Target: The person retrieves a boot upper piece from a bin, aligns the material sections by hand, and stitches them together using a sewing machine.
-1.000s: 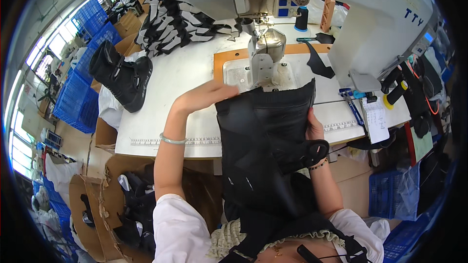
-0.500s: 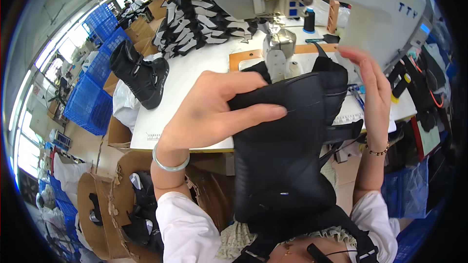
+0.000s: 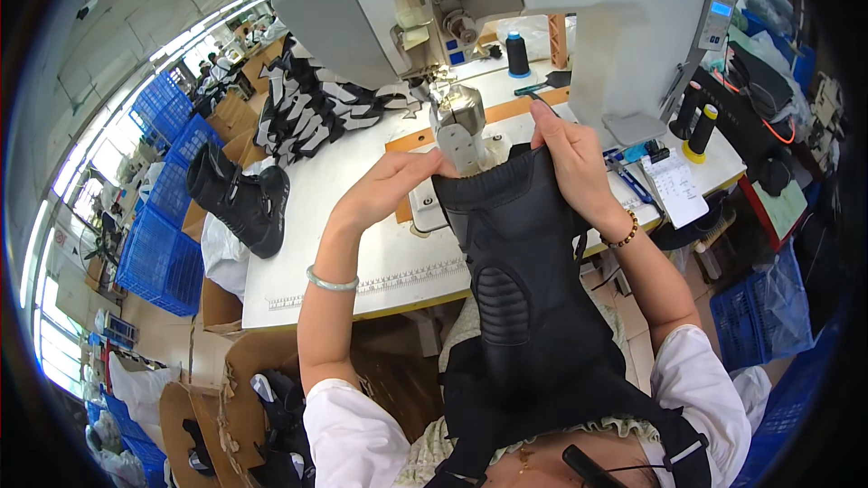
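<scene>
Both hands pinch the top edge of a black padded leather boot upper: the left hand with fingers clenched on its corner at ten o'clock, the right hand gripping at one o'clock. The upper hangs from the white surface edge toward the person, just below the grey sewing machine post. A finished black boot lies at nine o'clock.
</scene>
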The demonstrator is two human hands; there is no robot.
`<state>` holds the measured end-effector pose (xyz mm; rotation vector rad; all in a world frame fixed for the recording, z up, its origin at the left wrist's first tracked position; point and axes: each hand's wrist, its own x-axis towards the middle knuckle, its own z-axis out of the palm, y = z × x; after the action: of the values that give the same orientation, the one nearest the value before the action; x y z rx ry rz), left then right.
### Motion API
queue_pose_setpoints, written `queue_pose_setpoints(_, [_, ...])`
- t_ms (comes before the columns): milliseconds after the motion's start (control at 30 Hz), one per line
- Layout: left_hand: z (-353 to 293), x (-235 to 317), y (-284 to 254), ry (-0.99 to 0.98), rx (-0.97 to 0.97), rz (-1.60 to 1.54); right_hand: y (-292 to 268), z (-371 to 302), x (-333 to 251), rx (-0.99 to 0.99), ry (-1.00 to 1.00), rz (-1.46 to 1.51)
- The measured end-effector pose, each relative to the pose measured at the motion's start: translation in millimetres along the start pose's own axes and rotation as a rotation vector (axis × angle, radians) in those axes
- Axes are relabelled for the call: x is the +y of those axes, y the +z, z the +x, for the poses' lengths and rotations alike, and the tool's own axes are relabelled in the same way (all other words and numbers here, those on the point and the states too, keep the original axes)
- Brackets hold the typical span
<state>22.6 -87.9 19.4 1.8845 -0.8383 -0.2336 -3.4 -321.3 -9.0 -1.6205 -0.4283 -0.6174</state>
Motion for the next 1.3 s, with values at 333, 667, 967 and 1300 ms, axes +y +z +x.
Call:
queue_pose_setpoints(333, [18.1, 28.8, 27.0, 0.240, -0.056, -0.374, -26.0, 6.4, 25.2, 0.010, 0.094, 0.104])
queue_pose_setpoints(667, [-8.7, 49.4, 33.6, 0.186, -0.057, 0.283, 6.7, 6.3, 31.8, -0.022, -0.091, -0.163])
queue_pose_setpoints(967, [-264.6, 63.9, -31.1, -0.152, 1.207, 0.289, 84.7, -27.8, -7.1, -0.115, -0.463, -0.207])
queue_pose_setpoints(1300, [-710.8, -15.8, -86.7, -0.900, 2.518, 0.926, 130.4, -54.7, 32.6, -0.612, -0.184, -0.122])
